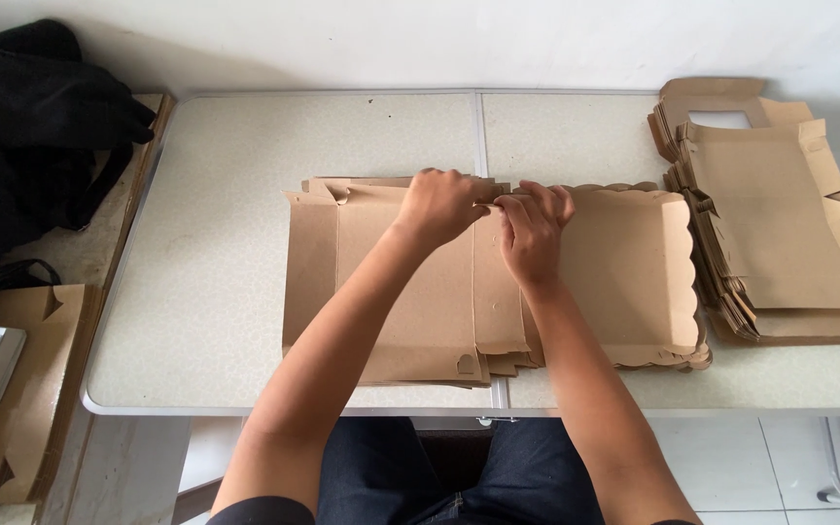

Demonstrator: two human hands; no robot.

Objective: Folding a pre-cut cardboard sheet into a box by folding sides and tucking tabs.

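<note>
A flat brown cardboard box blank [420,292] lies in the middle of the pale desk [216,243], on top of a low pile of like blanks whose scalloped edges [687,282] show along the right side. Both hands meet at the far edge of the top blank, near its middle. The left hand [439,206] is curled, its fingers pinching a small flap at that far edge. The right hand [533,231] sits just beside it, touching it at the fingertips, and likewise grips the same strip of card between thumb and fingers. Both forearms stretch over the blank from the near edge of the desk and hide part of its middle fold.

To the right, well apart from the hands, a second stack of cut cardboard blanks [780,224] lies fanned out at the desk's right end and hangs over its edge. On the left, beyond the desk, a black bag [31,126] rests on a lower surface, and a brown paper bag [36,389] stands below it. The person's dark trousers [410,472] show under the near edge.
</note>
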